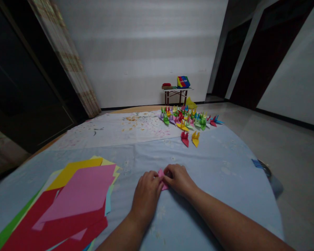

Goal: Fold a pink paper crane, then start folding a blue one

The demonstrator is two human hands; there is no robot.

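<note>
A small folded pink paper is between my two hands near the middle of the cloth-covered table. My left hand pinches it from the left side, fingers bent together. From the right, my right hand pinches its upper part between thumb and fingers. The fingers hide much of the paper, so its exact folds cannot be made out. A stack of coloured sheets lies at the left, with a pink sheet on top of red paper and a yellow sheet behind.
Several folded paper cranes crowd the far right of the table; a red crane and a yellow crane stand nearer. Beyond it, a small stand holds a colourful box. A curtain hangs at the left.
</note>
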